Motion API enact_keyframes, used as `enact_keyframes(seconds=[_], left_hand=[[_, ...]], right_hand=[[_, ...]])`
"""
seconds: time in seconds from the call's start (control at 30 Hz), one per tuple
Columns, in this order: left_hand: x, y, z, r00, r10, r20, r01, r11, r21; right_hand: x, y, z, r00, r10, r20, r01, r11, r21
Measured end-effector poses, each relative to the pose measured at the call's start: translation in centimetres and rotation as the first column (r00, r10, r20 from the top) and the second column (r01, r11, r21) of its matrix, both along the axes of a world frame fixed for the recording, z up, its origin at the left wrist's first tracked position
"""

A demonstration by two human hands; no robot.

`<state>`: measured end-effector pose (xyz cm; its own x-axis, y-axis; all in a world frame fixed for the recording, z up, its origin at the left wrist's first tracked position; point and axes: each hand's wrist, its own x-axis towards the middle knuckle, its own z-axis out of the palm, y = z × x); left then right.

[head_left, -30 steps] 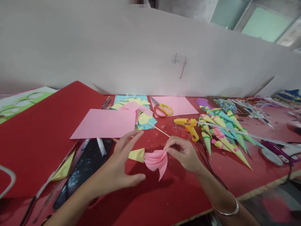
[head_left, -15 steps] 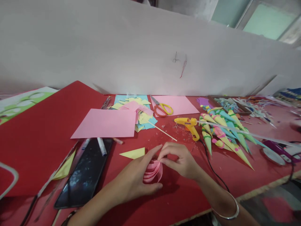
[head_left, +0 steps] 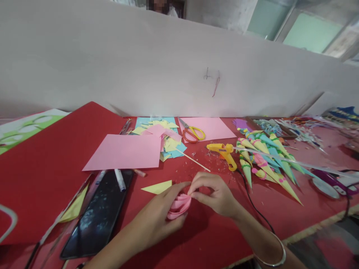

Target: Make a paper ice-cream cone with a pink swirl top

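Observation:
Looped pink paper strips [head_left: 179, 207] form a rounded bundle between my two hands, above the red table. My left hand [head_left: 162, 211] curves around the bundle's left side, fingers above and thumb below. The fingertips of my right hand [head_left: 211, 192] pinch the strips' gathered end at the upper right. Just behind my left hand lies a yellow paper triangle [head_left: 157, 186]. A yellow glue gun [head_left: 224, 154] rests beyond my right hand, beside a pile of decorated paper cones [head_left: 266, 153].
Scissors [head_left: 193, 133] lie on pink paper at the back, near small paper pieces [head_left: 168, 144] and a thin stick [head_left: 193, 160]. A black phone [head_left: 98, 216] and a large red sheet [head_left: 56, 172] are on the left. A grey partition [head_left: 140, 67] stands behind.
The pink bundle has tilted and looks more closed, with my left thumb nearer to it. The view has shifted slightly, and part of a person now shows above the partition.

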<state>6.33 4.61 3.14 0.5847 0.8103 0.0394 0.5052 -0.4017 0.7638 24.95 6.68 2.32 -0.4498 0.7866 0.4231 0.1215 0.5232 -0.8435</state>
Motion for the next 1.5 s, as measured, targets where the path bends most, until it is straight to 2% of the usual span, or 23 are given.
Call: enact_keyframes(seconds=[0.13, 0.27, 0.37, 0.57, 0.7, 0.9, 1.13, 1.27, 1.5], left_hand=[[-0.1, 0.1, -0.4, 1.000, 0.004, 0.007, -0.004, 1.000, 0.011], [-0.5, 0.4, -1.1, 0.999, 0.035, 0.013, -0.036, 0.989, 0.142], [-0.6, 0.6, -1.3, 0.997, 0.056, 0.045, -0.064, 0.975, 0.213], [-0.7, 0.9, -1.7, 0.994, 0.047, 0.099, -0.074, 0.952, 0.298], [-0.5, 1.0, -1.8, 0.996, 0.065, 0.065, -0.083, 0.947, 0.311], [-0.4, 1.0, -1.9, 0.983, 0.181, 0.041, -0.185, 0.930, 0.318], [-0.4, 0.7, -2.7, 0.984, 0.145, 0.104, -0.169, 0.940, 0.295], [-0.2, 0.8, -3.0, 0.981, 0.113, 0.161, -0.154, 0.949, 0.275], [-0.2, 0.6, -3.6, 0.971, 0.162, 0.176, -0.202, 0.950, 0.240]], right_hand=[[0.1, 0.1, 0.1, 0.998, 0.010, -0.066, -0.010, 1.000, 0.004], [0.2, 0.1, -0.3, 0.991, -0.002, -0.132, -0.009, 0.996, -0.084], [0.0, -0.1, -0.7, 0.997, 0.049, -0.065, -0.056, 0.991, -0.123], [-0.9, -0.5, -1.3, 0.997, 0.077, 0.012, -0.076, 0.993, -0.086], [-0.9, -0.5, -1.4, 0.998, 0.047, 0.041, -0.045, 0.998, -0.042], [-1.2, -0.9, -1.8, 0.995, 0.009, 0.104, -0.011, 1.000, 0.018], [-2.3, -1.6, -2.8, 0.996, -0.048, 0.079, 0.043, 0.997, 0.062], [-2.5, -1.8, -2.7, 0.993, -0.072, 0.094, 0.062, 0.993, 0.102], [-2.4, -2.0, -2.2, 0.984, -0.061, 0.170, 0.034, 0.987, 0.158]])
